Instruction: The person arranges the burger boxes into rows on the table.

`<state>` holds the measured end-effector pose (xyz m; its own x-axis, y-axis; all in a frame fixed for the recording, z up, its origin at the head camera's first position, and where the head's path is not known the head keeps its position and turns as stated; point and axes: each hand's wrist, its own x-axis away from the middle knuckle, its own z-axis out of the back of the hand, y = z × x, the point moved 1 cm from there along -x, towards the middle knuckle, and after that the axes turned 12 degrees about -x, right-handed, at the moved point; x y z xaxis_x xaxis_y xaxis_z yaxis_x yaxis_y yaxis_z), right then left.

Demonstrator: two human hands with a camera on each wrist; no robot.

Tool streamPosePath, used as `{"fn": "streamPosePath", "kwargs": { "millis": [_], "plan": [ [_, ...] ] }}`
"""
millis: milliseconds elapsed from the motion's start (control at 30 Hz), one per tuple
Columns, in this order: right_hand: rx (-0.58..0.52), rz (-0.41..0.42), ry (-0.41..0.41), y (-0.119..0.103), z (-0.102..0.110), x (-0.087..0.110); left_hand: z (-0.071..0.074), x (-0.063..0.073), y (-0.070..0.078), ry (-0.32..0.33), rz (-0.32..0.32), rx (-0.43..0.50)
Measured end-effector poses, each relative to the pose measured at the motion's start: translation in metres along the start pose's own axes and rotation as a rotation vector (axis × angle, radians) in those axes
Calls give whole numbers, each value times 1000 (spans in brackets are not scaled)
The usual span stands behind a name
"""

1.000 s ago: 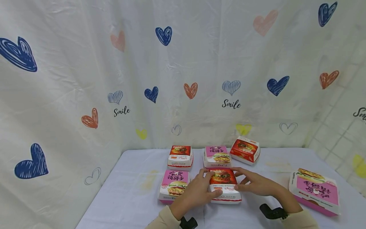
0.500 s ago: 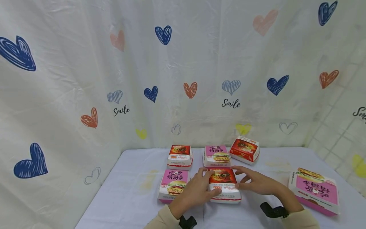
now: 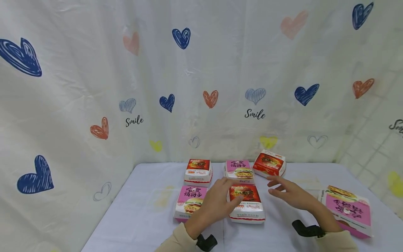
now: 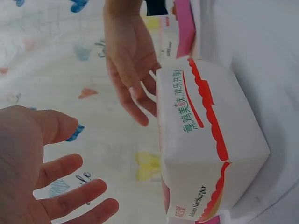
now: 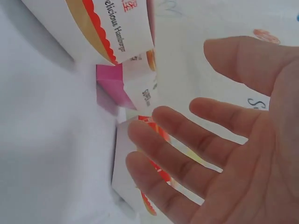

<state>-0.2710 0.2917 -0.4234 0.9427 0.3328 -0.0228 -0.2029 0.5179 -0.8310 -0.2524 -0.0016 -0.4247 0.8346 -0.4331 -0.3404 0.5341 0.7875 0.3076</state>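
Observation:
A red-and-white hamburger box (image 3: 247,211) sits in the front row, directly behind a pink-topped burger box (image 3: 239,169). My left hand (image 3: 217,199) hovers over its left side with fingers spread; the left wrist view shows a gap between these fingers and the white box wall (image 4: 201,140). To the right of that box my right hand (image 3: 292,192) is held in the air, its fingers loosely extended and holding nothing, as the right wrist view confirms. Partly behind my left hand stands another pink burger box (image 3: 190,203), with a red-and-white box (image 3: 198,171) behind it.
At the back right a red box (image 3: 269,163) stands turned at an angle. A larger-looking pink burger box (image 3: 347,210) lies by my right forearm, partly covered by it. White cloth covers the table (image 3: 135,210), and a heart-patterned curtain (image 3: 220,70) hangs behind.
Both hands have let go of the front red-and-white box. My right hand has moved off to the right, and the left has lifted slightly. The boxes stay where they were.

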Motion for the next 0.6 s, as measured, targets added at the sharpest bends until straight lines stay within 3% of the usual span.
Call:
{"fn": "streamPosePath", "kwargs": {
  "millis": [233, 400, 600],
  "plan": [
    [39, 34, 138, -2, 10, 1, 13, -18, 8, 33, -33, 33],
    [32, 8, 237, -5, 14, 0, 21, -50, 7, 14, -13, 54],
    [13, -72, 283, -1, 31, 1, 26, -95, 9, 9, 2, 117]
  ]
}}
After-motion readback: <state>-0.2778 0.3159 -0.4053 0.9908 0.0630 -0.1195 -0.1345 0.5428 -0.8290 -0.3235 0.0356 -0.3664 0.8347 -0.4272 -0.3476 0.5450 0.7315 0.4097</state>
